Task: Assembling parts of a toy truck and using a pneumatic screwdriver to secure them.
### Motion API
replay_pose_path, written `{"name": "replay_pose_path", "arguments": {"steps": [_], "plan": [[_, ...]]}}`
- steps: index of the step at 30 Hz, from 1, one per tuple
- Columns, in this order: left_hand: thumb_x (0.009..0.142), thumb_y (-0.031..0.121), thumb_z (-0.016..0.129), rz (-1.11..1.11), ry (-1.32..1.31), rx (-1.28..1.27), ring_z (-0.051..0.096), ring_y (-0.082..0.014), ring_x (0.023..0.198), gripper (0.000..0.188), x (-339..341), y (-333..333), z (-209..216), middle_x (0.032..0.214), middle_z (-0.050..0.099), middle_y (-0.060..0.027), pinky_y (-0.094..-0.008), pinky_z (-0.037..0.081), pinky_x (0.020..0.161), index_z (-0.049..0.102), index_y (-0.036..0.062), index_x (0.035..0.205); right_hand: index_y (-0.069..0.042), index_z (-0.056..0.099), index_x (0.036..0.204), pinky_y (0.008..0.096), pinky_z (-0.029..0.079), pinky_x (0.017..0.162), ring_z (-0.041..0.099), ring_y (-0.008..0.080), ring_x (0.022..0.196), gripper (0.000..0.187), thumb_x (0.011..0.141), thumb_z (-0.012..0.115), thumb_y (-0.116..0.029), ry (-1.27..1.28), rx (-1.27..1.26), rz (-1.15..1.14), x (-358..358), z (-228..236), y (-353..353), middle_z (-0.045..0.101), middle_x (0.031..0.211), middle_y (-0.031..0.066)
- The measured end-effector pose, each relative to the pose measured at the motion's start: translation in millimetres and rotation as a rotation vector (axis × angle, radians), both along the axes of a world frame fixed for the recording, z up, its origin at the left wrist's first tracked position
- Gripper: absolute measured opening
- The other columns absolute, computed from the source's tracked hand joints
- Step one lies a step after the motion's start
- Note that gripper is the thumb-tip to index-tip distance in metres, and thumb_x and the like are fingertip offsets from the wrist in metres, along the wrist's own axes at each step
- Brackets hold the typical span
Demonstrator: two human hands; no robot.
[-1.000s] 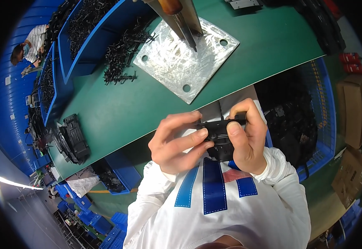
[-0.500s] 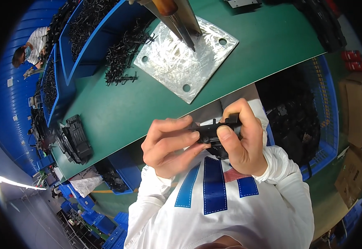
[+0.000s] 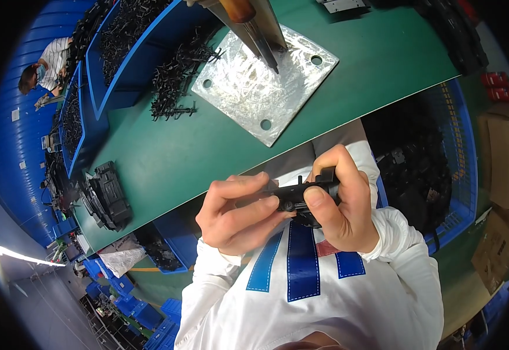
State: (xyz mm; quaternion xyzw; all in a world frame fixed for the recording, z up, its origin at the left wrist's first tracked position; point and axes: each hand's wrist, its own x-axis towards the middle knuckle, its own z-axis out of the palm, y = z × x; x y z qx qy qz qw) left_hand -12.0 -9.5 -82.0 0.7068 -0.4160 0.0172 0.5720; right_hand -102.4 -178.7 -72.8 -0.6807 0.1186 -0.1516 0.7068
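Between my two hands, in front of my chest, is a black plastic part point(image 3: 294, 197) with a short peg sticking up and a round boss on its side. My right hand point(image 3: 347, 204) grips its right end, thumb pressed on the near face and fingers curled behind. The fingers of my left hand point(image 3: 237, 213) close on its left end, pinching it between thumb and fingertips. Whether a smaller piece sits in the left fingertips is hidden. Beyond my hands, a metal plate point(image 3: 248, 99) with corner holes lies on the green table point(image 3: 149, 157), under a pointed tool with an amber handle point(image 3: 240, 10).
Small black clips point(image 3: 175, 87) lie heaped beside blue bins point(image 3: 123, 70) at the far left. Stacked black parts point(image 3: 111, 195) stand at the table's left end. A blue crate point(image 3: 467, 169) of black parts is at the right. Far left, a person point(image 3: 47, 67) bends over work.
Both hands and the black part have dropped slightly toward me. My left fingers have shifted a little along its left end; the right grip looks the same. The view has moved slightly.
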Motion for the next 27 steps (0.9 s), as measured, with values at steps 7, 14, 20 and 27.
{"name": "replay_pose_path", "arguments": {"steps": [7, 14, 20, 27], "plan": [[0.057, 0.004, 0.091, -0.027, 0.052, -0.018, 0.068, -0.0254, 0.082, 0.039, 3.7, 0.4, -2.1, 0.105, 0.065, -0.0205, -0.0325, 0.057, 0.069, 0.071, 0.0062, 0.090, -0.001, 0.050, 0.096, 0.0284, 0.047, 0.054, 0.063, 0.0178, 0.057, 0.032, 0.092, 0.064, -0.030, 0.005, 0.018, -0.009, 0.1, -2.1, 0.8, 0.059, 0.068, 0.0095], [0.063, 0.010, 0.090, -0.037, 0.160, -0.086, 0.068, -0.0256, 0.083, 0.032, 4.6, -8.5, 3.5, 0.102, 0.066, -0.0224, -0.0343, 0.058, 0.073, 0.070, 0.0042, 0.087, 0.000, 0.051, 0.098, 0.0276, 0.046, 0.056, 0.060, 0.0148, 0.061, 0.031, 0.092, 0.064, -0.028, -0.033, 0.046, -0.021, 2.2, -7.1, 3.8, 0.059, 0.073, 0.0098], [0.073, 0.003, 0.084, -0.063, 0.613, -0.031, 0.067, -0.0267, 0.098, 0.076, -4.4, -9.0, 11.3, 0.117, 0.062, -0.0257, -0.0343, 0.057, 0.084, 0.041, -0.0030, 0.135, 0.000, 0.047, 0.099, 0.0266, 0.045, 0.057, 0.056, 0.0139, 0.061, 0.034, 0.094, 0.062, -0.030, -0.083, -0.018, -0.001, -1.1, -13.9, 1.4, 0.057, 0.074, 0.0084], [0.074, 0.000, 0.081, -0.153, 0.515, -0.067, 0.068, -0.0268, 0.094, 0.042, 7.7, 0.4, -2.5, 0.113, 0.063, -0.0208, -0.0367, 0.057, 0.085, 0.063, -0.0078, 0.110, 0.004, 0.046, 0.112, 0.0332, 0.052, 0.063, 0.067, 0.0268, 0.068, 0.043, 0.090, 0.070, -0.023, -0.181, -0.084, 0.170, 0.2, -14.1, -3.6, 0.062, 0.083, 0.0165]]}}
